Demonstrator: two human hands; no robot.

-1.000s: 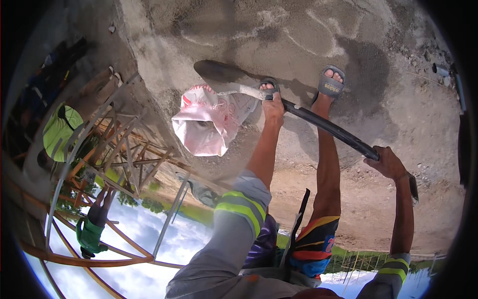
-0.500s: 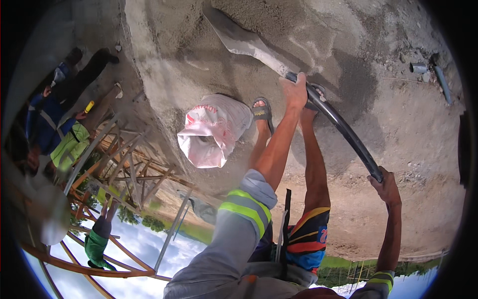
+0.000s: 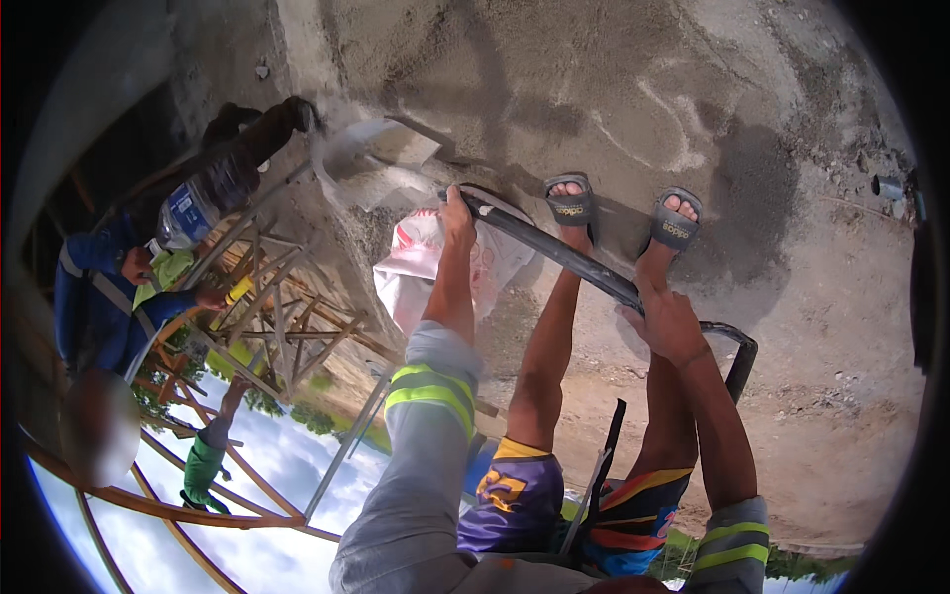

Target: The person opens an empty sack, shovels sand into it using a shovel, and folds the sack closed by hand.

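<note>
A shovel with a black handle (image 3: 564,252) slants across the view in front of my legs. Its grey blade (image 3: 381,158) is at the upper left, blurred, so any load on it is unclear. My left hand (image 3: 456,220) is wrapped round the shaft close to the blade. Farther back along the handle my right hand (image 3: 673,329) is closed on it, short of the bent black grip end (image 3: 737,346). Below the blade stands a white sack (image 3: 401,287) with red print, partly covered by my left forearm and the shovel.
My sandalled feet (image 3: 571,203) stand on rough grey ground strewn with damp mortar-like material (image 3: 554,59). At left, a person in blue (image 3: 94,287) is near a large clear bottle (image 3: 193,213) and wooden framing (image 3: 287,327). Another person in green (image 3: 203,465) is beyond. A grey pipe piece (image 3: 887,187) lies far right.
The shovel has swung left, its blade passing from the upper middle to beyond the sack. Both my hands have moved left with it. The person in blue now appears nearer, with the bottle.
</note>
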